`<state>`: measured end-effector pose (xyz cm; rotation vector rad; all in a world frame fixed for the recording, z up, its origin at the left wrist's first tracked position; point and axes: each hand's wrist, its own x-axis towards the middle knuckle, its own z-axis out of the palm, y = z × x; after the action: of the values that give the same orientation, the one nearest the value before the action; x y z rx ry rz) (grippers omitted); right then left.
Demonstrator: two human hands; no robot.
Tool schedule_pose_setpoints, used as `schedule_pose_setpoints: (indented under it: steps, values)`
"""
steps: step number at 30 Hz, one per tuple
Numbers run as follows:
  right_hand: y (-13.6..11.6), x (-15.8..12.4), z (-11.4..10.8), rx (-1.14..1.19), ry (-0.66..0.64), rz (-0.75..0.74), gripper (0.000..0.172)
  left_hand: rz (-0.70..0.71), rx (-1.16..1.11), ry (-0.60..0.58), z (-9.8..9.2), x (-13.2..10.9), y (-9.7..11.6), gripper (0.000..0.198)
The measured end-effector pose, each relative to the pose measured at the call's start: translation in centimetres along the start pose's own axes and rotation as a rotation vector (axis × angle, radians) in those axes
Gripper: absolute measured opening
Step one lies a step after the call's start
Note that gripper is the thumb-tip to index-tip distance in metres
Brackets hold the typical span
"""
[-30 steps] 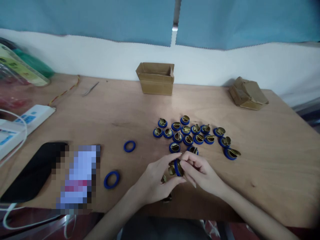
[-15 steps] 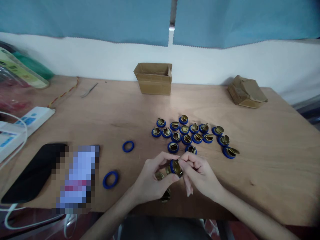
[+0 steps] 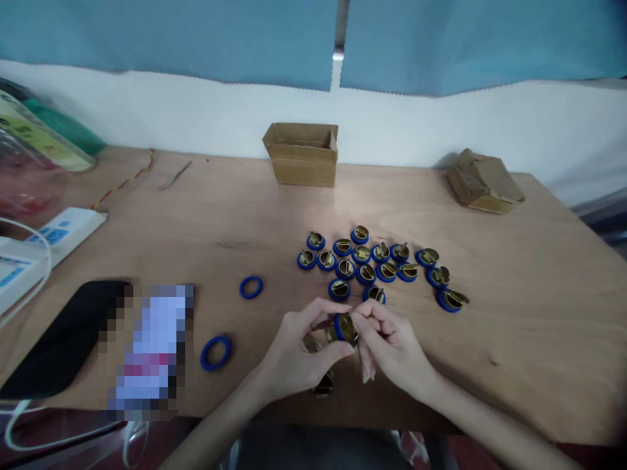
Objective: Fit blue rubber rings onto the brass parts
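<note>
Between my two hands is a round brass-coloured piece with a blue ring (image 3: 344, 328) around it. My left hand (image 3: 301, 349) grips it from the left, thumb below and fingers above. The fingertips of my right hand (image 3: 389, 336) pinch its right edge. Two more brass pieces lie partly hidden by my left hand, one at its palm (image 3: 311, 343) and one below it (image 3: 324, 384). Beyond my hands, several brass pieces in blue rings (image 3: 365, 273) lie grouped on the table. Two loose blue rings, one farther (image 3: 251, 277) and one nearer (image 3: 202, 354), lie to the left.
An open cardboard box (image 3: 304, 166) stands at the back by the wall, and a crumpled box (image 3: 484, 183) sits at the back right. On the left are a black phone (image 3: 66, 339), a pixelated device (image 3: 151, 352), a white power strip (image 3: 73, 234), cables and plastic bags.
</note>
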<state>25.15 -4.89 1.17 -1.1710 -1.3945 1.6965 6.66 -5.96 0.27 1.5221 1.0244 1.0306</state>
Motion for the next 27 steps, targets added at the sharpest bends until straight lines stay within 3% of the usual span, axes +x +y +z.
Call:
schedule_pose_setpoints:
  steps: [16,18,21,24,27]
  values:
    - [0.5,-0.4,-0.2,-0.124,0.019,-0.137,0.029,0.009,0.033,0.015,0.2,-0.2,-0.4,0.040]
    - [0.2,-0.5,-0.4,-0.272,0.040,-0.247,0.023,0.028,0.041,0.039,0.3,-0.1,-0.6,0.046]
    - [-0.1,-0.6,-0.8,-0.612,0.025,-0.531,0.013,0.042,0.064,0.112,0.4,-0.1,-0.9,0.054]
    - [0.1,-0.5,-1.0,-0.884,-0.015,-0.776,0.018,0.078,0.178,0.186,0.2,-0.1,-1.3,0.052]
    - [0.3,-0.4,-1.0,-0.958,0.035,-0.856,0.016,0.195,0.304,0.217,0.0,-0.1,-1.5,0.045]
